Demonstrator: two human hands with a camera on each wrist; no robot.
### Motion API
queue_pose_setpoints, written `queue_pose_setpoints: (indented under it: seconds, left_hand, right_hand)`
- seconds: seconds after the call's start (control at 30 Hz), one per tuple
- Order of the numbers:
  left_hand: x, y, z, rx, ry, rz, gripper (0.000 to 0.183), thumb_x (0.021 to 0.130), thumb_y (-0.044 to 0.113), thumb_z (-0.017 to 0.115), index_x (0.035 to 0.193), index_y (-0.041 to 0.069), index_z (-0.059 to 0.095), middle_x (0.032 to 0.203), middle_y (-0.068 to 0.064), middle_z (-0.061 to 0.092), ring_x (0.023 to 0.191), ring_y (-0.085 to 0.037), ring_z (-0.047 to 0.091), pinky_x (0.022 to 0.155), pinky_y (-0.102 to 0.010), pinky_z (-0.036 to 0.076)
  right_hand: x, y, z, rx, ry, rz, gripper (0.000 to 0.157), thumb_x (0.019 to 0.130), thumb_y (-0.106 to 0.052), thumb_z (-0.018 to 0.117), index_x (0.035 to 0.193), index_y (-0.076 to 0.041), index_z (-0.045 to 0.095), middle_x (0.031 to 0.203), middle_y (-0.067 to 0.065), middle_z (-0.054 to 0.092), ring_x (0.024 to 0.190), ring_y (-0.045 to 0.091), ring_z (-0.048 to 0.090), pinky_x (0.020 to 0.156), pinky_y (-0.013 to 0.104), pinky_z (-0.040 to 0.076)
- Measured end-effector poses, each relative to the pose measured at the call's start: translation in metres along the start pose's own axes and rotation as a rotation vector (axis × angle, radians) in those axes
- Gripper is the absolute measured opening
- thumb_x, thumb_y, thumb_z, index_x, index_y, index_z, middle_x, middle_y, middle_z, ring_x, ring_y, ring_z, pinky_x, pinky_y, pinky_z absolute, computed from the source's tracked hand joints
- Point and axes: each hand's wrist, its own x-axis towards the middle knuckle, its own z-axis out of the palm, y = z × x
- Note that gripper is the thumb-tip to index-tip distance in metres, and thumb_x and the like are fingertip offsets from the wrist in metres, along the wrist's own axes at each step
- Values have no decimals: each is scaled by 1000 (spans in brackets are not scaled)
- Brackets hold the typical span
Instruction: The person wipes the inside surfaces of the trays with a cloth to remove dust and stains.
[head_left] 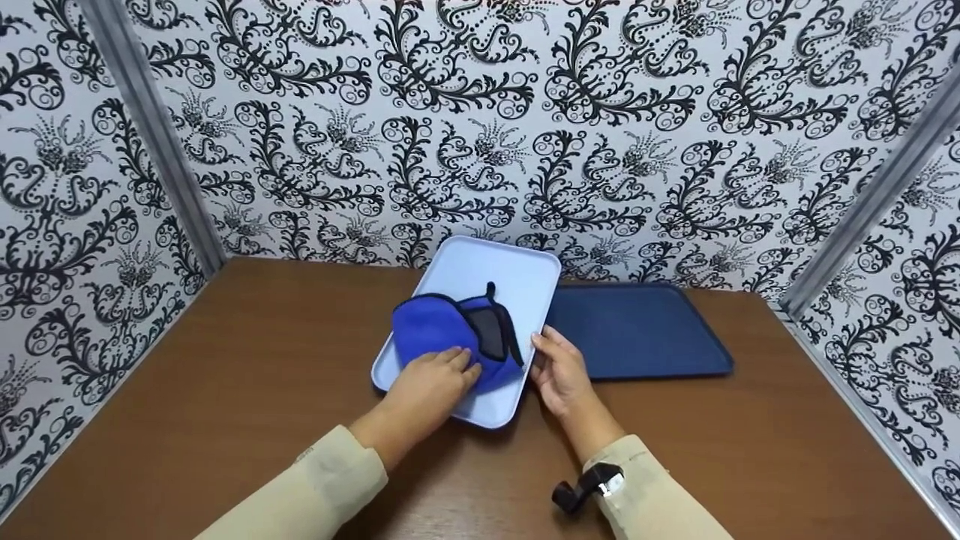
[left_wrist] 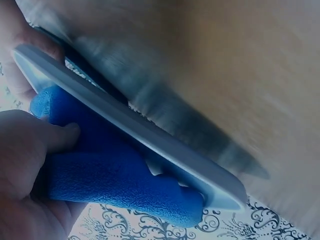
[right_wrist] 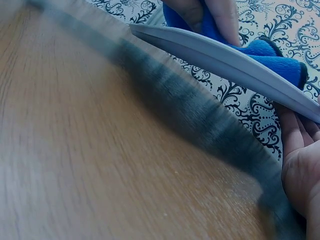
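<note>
A light blue tray [head_left: 501, 264] is held tilted above the table, its edge-on rim showing in the left wrist view. On it lies a folded blue cloth [head_left: 426, 324] with black edging and a dark grey patch. My left hand [head_left: 433, 381] grips the cloth from the near side, its thumb pressed into the fabric in the left wrist view. My right hand [head_left: 561, 370] holds the tray by its right edge, thumb near the rim and fingers underneath. Blue rolls of the cloth [right_wrist: 280, 69] stick out over the tray's edge in the right wrist view.
A dark blue tray [head_left: 637, 330] lies flat on the brown wooden table [head_left: 300, 352], right of the light tray and partly behind it. Patterned black-and-white walls [head_left: 465, 135] enclose the table at the back and sides. A black device [head_left: 589, 484] is strapped on the right sleeve.
</note>
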Motion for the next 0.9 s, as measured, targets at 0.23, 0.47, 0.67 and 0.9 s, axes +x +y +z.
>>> queue_pose_setpoints:
  seconds: [0.23,0.47,0.67,0.9]
  left_hand:
    - [-3,-9,3,5,12,-25,32,92,3,65,121,12,75,127,-11,73,120,-25,70,95,-39,59]
    - [-9,-13,7,28,-4,-118,29,93,1,65,119,10,75,125,-13,74,118,-27,70,94,-39,60]
    - [-14,-12,10,20,4,-221,23,96,-1,63,114,6,76,119,-16,75,111,-30,72,88,-41,62]
    - [-14,-4,7,19,11,-240,22,95,0,66,114,5,76,117,-18,76,106,-30,74,85,-41,63]
  right_hand:
    - [1,-1,0,-25,6,-5,39,104,0,48,142,11,46,94,1,77,84,11,74,75,26,62]
    - [1,-2,-1,-18,-6,-14,43,104,0,48,145,13,42,94,1,77,84,11,74,76,25,62]
    - [2,-3,-2,1,-6,-17,53,104,0,48,152,14,31,97,-1,75,86,10,74,77,24,62]
    - [1,-3,-3,16,-1,-22,52,104,1,49,151,14,31,97,0,75,86,11,74,77,24,62]
